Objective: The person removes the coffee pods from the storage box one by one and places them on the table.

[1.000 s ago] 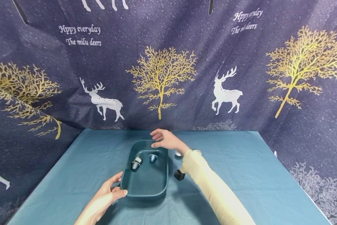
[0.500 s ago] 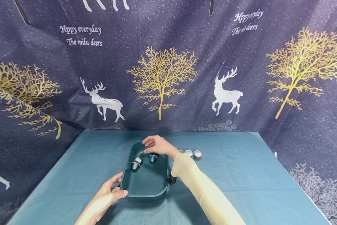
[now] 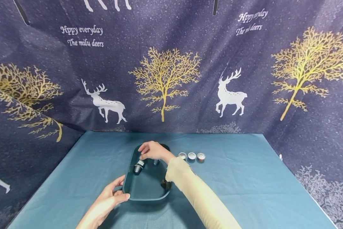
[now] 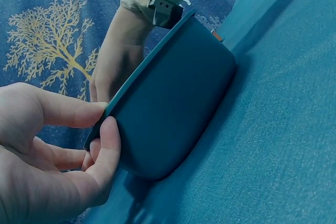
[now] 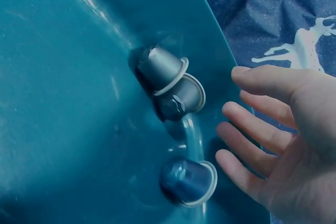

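A dark teal plastic bin [image 3: 148,199] stands on the table, with my left hand [image 3: 109,197] pinching its near-left rim between thumb and fingers, as the left wrist view also shows on the rim [image 4: 142,66]. Inside lie two grey coffee capsules, one grey capsule [image 5: 163,69] resting against the other capsule [image 5: 185,97]. A dark blue coffee capsule [image 5: 190,182] lies apart from them on the bin floor. My right hand [image 3: 154,151] reaches over the bin's far part, above the capsules. Its fingers [image 5: 254,127] are spread and loosely bent, holding nothing.
Three more capsules with pale lids stand in a row right of the bin: a left one [image 3: 182,156], a middle one [image 3: 192,156] and a right one [image 3: 201,156]. A patterned dark curtain [image 3: 171,79] hangs behind the teal tablecloth [image 3: 246,178].
My right hand has moved left and nearer, from the bin's far right edge to over the grey capsules. The row of capsules on the table has come into view. My left hand stays put.
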Action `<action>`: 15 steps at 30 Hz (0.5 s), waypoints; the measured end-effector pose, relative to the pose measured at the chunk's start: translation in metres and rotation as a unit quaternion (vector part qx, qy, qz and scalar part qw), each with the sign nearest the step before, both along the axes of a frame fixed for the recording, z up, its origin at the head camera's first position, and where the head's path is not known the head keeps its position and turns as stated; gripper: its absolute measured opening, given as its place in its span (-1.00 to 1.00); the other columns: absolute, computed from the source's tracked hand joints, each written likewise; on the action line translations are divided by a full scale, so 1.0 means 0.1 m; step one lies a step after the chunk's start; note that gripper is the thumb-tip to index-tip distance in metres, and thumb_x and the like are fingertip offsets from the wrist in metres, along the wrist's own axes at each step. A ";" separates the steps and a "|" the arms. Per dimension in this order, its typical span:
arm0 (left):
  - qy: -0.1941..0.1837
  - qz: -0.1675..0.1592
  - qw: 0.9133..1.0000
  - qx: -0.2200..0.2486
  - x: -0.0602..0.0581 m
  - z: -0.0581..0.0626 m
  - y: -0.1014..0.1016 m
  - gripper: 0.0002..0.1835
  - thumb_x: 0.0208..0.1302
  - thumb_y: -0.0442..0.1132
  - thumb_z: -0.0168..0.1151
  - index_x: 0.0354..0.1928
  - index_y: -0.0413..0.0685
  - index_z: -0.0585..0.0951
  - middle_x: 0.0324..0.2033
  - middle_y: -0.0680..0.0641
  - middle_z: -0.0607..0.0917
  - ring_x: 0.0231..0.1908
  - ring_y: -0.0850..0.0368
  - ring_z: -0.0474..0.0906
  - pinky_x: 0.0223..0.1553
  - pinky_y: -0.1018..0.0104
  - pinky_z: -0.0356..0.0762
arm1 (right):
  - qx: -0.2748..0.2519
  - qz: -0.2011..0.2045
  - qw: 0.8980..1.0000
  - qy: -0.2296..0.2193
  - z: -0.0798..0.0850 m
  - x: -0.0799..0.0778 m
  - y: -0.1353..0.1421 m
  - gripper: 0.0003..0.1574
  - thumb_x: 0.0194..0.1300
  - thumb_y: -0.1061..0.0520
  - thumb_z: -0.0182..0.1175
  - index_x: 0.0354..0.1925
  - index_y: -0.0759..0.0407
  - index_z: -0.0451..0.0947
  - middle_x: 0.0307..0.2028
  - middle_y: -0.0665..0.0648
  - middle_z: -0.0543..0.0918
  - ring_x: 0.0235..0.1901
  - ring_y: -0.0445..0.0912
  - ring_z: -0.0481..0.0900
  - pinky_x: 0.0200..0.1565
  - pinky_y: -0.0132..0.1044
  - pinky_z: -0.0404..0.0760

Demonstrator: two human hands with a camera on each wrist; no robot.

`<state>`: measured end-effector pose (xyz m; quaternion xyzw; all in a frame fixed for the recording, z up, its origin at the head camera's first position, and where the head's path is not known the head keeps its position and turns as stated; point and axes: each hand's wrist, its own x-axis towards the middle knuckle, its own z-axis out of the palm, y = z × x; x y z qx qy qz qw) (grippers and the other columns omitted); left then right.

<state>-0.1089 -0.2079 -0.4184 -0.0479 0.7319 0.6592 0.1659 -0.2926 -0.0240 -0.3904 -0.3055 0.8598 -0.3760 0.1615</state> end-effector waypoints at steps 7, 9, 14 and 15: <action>0.001 0.014 1.000 -0.003 0.00 0.00 0.01 -0.15 0.28 -0.40 0.20 0.51 -0.31 -0.01 0.20 -0.27 0.14 -0.16 0.08 0.57 -0.04 0.22 0.54 | 0.006 -0.005 1.000 -0.005 -0.07 0.00 -0.07 -0.66 0.24 0.16 0.35 0.01 0.10 0.65 -0.14 0.09 0.75 -0.14 -0.12 0.68 -0.09 -0.34 0.59; 0.004 0.010 1.000 0.000 0.01 -0.01 0.01 -0.15 0.28 -0.41 0.20 0.51 -0.31 -0.01 0.20 -0.27 0.14 -0.14 0.08 0.58 -0.04 0.23 0.54 | 0.008 -0.010 1.000 -0.004 -0.08 0.01 -0.08 -0.66 0.22 0.17 0.36 -0.01 0.11 0.66 -0.17 0.09 0.75 -0.17 -0.14 0.67 -0.10 -0.35 0.58; -0.001 0.012 1.000 -0.002 0.00 -0.01 0.01 -0.15 0.28 -0.40 0.20 0.52 -0.29 0.00 0.20 -0.26 0.14 -0.14 0.07 0.58 -0.04 0.22 0.54 | 0.026 -0.022 0.999 0.004 -0.14 0.02 -0.10 -0.65 0.17 0.18 0.39 -0.03 0.12 0.67 -0.20 0.07 0.75 -0.19 -0.16 0.66 -0.11 -0.37 0.57; -0.001 0.012 1.000 -0.002 0.00 -0.01 0.01 -0.15 0.28 -0.39 0.20 0.52 -0.29 0.00 0.20 -0.27 0.14 -0.14 0.07 0.58 -0.04 0.21 0.54 | 0.030 -0.023 0.999 0.004 -0.15 0.02 -0.10 -0.64 0.16 0.18 0.40 -0.03 0.12 0.67 -0.20 0.07 0.74 -0.19 -0.16 0.66 -0.12 -0.36 0.58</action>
